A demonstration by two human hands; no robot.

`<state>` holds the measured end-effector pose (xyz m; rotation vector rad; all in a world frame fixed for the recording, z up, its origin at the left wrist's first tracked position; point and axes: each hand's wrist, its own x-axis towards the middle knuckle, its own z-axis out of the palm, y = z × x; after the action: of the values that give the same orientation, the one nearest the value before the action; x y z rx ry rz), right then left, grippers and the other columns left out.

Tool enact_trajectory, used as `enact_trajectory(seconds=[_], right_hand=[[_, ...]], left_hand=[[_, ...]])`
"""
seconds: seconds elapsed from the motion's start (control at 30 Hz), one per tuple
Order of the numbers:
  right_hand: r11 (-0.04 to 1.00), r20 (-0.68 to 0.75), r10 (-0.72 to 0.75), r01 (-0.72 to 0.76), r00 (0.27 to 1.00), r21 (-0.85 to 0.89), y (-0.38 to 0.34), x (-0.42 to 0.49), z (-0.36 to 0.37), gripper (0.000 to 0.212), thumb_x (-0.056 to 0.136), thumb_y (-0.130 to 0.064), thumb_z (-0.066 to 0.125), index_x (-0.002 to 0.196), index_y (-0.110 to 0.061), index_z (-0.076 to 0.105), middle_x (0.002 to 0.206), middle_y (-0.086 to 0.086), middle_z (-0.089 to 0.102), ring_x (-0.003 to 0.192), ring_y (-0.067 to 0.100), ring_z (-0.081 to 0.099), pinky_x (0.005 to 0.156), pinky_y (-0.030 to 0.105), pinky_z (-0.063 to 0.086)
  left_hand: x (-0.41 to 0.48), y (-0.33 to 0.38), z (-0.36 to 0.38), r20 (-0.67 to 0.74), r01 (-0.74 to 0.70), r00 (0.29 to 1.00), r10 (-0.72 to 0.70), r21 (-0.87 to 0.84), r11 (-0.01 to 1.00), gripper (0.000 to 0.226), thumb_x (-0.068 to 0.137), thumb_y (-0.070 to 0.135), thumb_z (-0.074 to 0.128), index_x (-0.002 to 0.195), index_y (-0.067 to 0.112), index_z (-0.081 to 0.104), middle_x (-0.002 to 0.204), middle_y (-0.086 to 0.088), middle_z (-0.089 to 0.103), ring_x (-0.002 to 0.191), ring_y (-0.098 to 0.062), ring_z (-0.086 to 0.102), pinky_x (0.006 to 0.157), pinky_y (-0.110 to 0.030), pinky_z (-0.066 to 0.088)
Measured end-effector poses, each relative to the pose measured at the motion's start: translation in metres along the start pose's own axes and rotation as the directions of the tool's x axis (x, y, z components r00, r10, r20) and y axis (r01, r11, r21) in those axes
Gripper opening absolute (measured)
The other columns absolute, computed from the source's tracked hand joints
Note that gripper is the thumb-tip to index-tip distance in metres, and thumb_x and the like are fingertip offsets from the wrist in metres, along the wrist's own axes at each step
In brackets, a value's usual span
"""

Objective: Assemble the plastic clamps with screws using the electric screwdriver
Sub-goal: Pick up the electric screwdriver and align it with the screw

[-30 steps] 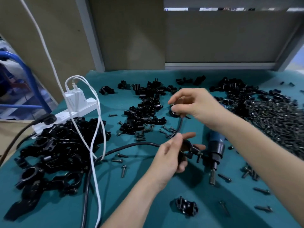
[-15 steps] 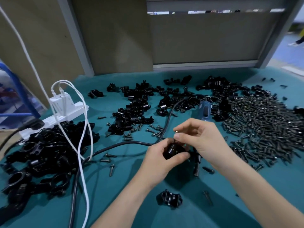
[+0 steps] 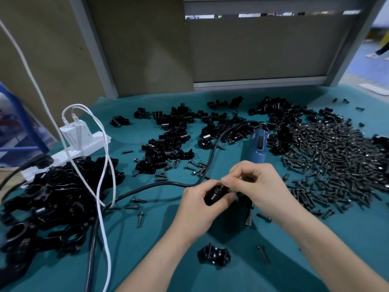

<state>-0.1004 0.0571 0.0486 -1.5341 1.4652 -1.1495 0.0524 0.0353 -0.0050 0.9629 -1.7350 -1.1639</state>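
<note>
Since a second ago the right hand (image 3: 259, 186) has come down to meet the left hand (image 3: 195, 209) near the table's (image 3: 315, 260) front edge. The right fingertips pinch one small screw (image 3: 233, 190) against the one clamp (image 3: 214, 196) that the left fingers grip. One screwdriver (image 3: 257, 148) lies behind them, and a second clamp (image 3: 214, 255) lies nearer the front edge.

Both hands meet at mid-frame, forearms bare.
The left hand (image 3: 197, 207) comes up from the bottom centre, its fingers curled round a black clamp (image 3: 213, 197). The right hand (image 3: 261, 186) reaches in from the lower right, thumb and forefinger pinching a small screw (image 3: 235, 191) against the clamp.
</note>
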Motion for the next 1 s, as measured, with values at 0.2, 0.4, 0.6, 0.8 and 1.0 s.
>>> enact_trajectory(seconds=[0.2,0.4,0.6,0.8,1.0], right_hand=[[0.998,0.126,0.036,-0.043,0.991,0.050,0.001,-0.001,-0.008,0.011,0.083,-0.006,0.072,0.075,-0.011,0.077,0.077,-0.007,0.065,0.075,0.012,0.058,0.074,0.025,0.043],[0.995,-0.039,0.103,-0.102,0.994,0.020,0.007,0.016,-0.036,0.014,0.087,-0.014,0.068,0.096,-0.021,0.076,0.081,-0.004,0.072,0.069,0.006,0.064,0.066,0.017,0.052],[0.717,-0.286,0.469,-0.549,0.836,-0.430,0.026,0.072,-0.049,0.089,0.073,-0.068,0.068,0.129,-0.004,0.040,0.110,0.011,0.059,0.072,0.020,0.060,0.049,0.027,0.039],[0.680,-0.322,0.471,-0.570,0.822,-0.461,0.030,0.090,-0.043,0.049,0.073,-0.040,0.077,0.101,-0.006,0.054,0.086,0.009,0.059,0.071,0.026,0.061,0.057,0.034,0.055],[0.740,-0.178,0.546,-0.370,0.819,0.562,0.010,0.075,-0.069,0.032,0.077,-0.014,0.066,0.105,-0.010,0.051,0.102,0.014,0.061,0.074,0.025,0.064,0.056,0.032,0.056]], left_hand=[[-0.002,-0.002,0.002,-0.008,-0.003,1.000,0.003,0.037,0.999,0.014,0.078,0.037,0.070,0.092,0.035,0.071,0.077,0.002,0.069,0.062,-0.003,0.053,0.060,-0.022,0.043],[0.001,-0.002,0.000,-0.071,0.023,0.997,-0.012,0.145,0.989,0.012,0.082,0.048,0.063,0.082,0.035,0.064,0.066,0.017,0.061,0.077,-0.016,0.057,0.066,-0.023,0.041],[-0.001,0.000,-0.004,-0.079,0.021,0.997,-0.009,0.156,0.987,0.015,0.091,0.044,0.059,0.082,0.032,0.058,0.063,0.013,0.058,0.059,-0.005,0.049,0.056,-0.020,0.037],[-0.002,0.000,-0.001,-0.082,0.014,0.997,0.011,0.294,0.956,0.032,0.075,0.065,0.051,0.085,0.034,0.056,0.066,0.020,0.058,0.061,-0.003,0.052,0.054,-0.020,0.040],[0.000,0.000,-0.001,-0.091,0.075,0.995,-0.047,0.335,0.939,0.027,0.071,0.059,0.068,0.086,0.040,0.054,0.081,0.031,0.059,0.078,0.007,0.053,0.058,-0.011,0.040]])
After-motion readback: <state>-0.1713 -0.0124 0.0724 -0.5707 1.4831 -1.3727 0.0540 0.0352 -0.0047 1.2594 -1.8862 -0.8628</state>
